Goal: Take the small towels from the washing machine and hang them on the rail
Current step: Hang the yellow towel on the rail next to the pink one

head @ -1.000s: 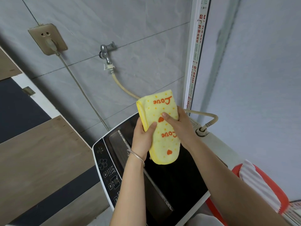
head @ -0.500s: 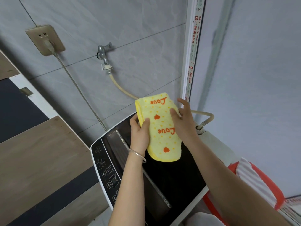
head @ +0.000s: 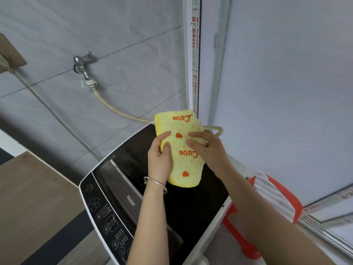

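Observation:
A small yellow towel (head: 183,165) with orange hearts and "Love" lettering hangs folded in front of me, above the washing machine (head: 114,203). My left hand (head: 159,159) grips its left edge, thumb on the front and fingers behind. My right hand (head: 208,148) holds the right edge, with its fingers spread across the front of the cloth. The machine's dark lid fills the space under the towel. No rail is in view.
A metal tap (head: 83,64) with a beige hose (head: 118,109) sits on the grey tiled wall. A wall socket (head: 9,60) is at far left. A white window frame (head: 193,54) rises behind the towel. An orange basket (head: 271,203) with white striped cloth stands at right.
The view has swung right, so socket and tap sit further left. My right hand's fingers have slid from the towel's right edge onto its front. The left hand keeps its grip.

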`<state>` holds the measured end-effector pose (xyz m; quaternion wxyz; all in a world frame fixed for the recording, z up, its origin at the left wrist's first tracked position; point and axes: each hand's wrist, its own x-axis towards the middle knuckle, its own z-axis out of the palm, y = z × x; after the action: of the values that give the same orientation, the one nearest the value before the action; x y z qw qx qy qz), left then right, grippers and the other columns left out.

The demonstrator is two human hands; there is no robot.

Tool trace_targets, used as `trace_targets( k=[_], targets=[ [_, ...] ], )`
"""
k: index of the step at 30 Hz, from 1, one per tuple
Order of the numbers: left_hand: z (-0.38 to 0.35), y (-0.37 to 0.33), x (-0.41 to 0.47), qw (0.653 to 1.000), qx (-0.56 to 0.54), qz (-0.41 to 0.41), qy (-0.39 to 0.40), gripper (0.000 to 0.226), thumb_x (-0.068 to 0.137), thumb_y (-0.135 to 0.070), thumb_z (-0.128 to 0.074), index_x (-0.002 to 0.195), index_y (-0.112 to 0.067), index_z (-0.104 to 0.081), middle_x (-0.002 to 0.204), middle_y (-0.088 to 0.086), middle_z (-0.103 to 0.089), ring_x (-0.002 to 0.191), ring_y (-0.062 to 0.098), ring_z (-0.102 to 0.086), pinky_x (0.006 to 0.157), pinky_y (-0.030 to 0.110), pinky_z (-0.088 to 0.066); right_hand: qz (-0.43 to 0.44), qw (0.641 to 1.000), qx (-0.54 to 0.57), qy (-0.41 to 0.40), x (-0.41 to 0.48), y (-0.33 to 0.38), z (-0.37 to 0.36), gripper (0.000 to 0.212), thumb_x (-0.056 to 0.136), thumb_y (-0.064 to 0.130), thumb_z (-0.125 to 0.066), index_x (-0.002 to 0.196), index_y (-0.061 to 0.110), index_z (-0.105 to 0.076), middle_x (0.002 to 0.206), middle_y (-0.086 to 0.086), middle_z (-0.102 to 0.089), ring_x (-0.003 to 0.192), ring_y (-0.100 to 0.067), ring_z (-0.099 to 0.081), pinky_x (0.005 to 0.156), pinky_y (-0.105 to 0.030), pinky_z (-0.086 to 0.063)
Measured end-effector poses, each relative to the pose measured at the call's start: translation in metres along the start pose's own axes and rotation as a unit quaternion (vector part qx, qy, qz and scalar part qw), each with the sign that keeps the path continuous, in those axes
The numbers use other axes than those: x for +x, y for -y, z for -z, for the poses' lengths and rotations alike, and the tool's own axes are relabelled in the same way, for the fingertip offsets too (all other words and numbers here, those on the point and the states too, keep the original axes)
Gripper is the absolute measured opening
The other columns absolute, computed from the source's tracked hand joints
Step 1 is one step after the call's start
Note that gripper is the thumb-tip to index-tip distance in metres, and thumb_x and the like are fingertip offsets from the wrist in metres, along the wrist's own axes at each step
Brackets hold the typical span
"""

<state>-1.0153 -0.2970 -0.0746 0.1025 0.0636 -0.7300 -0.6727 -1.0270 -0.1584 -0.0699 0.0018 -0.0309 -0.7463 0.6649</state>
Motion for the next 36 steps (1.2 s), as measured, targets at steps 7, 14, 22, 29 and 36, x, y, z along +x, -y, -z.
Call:
trace_targets(
  k=[7, 14, 22, 29, 36],
  targets=[
    [-0.067, -0.024, -0.019, 0.993, 0.0, 0.013, 0.12, 0.038, 0.086, -0.016, -0.06, 0.12, -0.028, -0.05, 0.106, -0.018, -0.053, 0.094, -0.005, -0.053, 0.072, 0.008, -0.048, 0.025, 0.996, -0.046, -0.076, -0.024, -0.001, 0.073, 0.034, 0.082, 0.021, -0.068, 0.114, 0.024, -0.059, 0.115, 0.011, -0.045, 0.111, -0.017, -0.053, 0.09, -0.034, -0.051],
    [-0.16, -0.042, -0.08, 0.964, 0.052, -0.012, 0.261, 0.056, 0.078, -0.019, -0.071, 0.128, -0.024, -0.046, 0.106, -0.019, -0.05, 0.094, -0.005, -0.053, 0.073, 0.007, -0.049, 0.012, 0.98, -0.049, -0.192, -0.087, -0.014, 0.183, 0.037, 0.081, 0.022, -0.068, 0.118, 0.02, -0.06, 0.112, 0.011, -0.049, 0.111, -0.019, -0.055, 0.095, -0.044, -0.049],
    [-0.273, -0.048, -0.199, 0.924, 0.077, -0.043, 0.372, 0.052, 0.082, -0.012, -0.065, 0.13, -0.019, -0.045, 0.127, -0.01, -0.045, 0.124, 0.007, -0.041, 0.108, 0.026, -0.034, -0.009, 0.954, -0.027, -0.3, -0.205, -0.038, 0.31, 0.039, 0.086, 0.013, -0.062, 0.124, 0.017, -0.056, 0.118, 0.007, -0.048, 0.113, -0.02, -0.053, 0.095, -0.044, -0.05],
    [-0.35, -0.063, -0.317, 0.894, 0.048, -0.047, 0.444, 0.051, 0.083, -0.007, -0.063, 0.13, -0.017, -0.045, 0.135, 0.001, -0.048, 0.124, 0.02, -0.048, 0.106, 0.041, -0.042, -0.007, 0.927, -0.042, -0.373, -0.32, -0.054, 0.404, 0.044, 0.084, 0.007, -0.061, 0.126, 0.018, -0.056, 0.122, 0.002, -0.048, 0.116, -0.019, -0.049, 0.1, -0.045, -0.046],
    [-0.413, -0.072, -0.422, 0.85, 0.03, -0.055, 0.523, 0.05, 0.082, -0.006, -0.063, 0.127, -0.019, -0.047, 0.119, -0.008, -0.047, 0.11, 0.012, -0.05, 0.094, 0.028, -0.045, -0.029, 0.87, -0.026, -0.491, -0.425, -0.064, 0.472, 0.032, 0.088, 0.01, -0.057, 0.116, 0.023, -0.064, 0.115, 0.008, -0.057, 0.111, -0.018, -0.057, 0.097, -0.039, -0.048]
  ],
)
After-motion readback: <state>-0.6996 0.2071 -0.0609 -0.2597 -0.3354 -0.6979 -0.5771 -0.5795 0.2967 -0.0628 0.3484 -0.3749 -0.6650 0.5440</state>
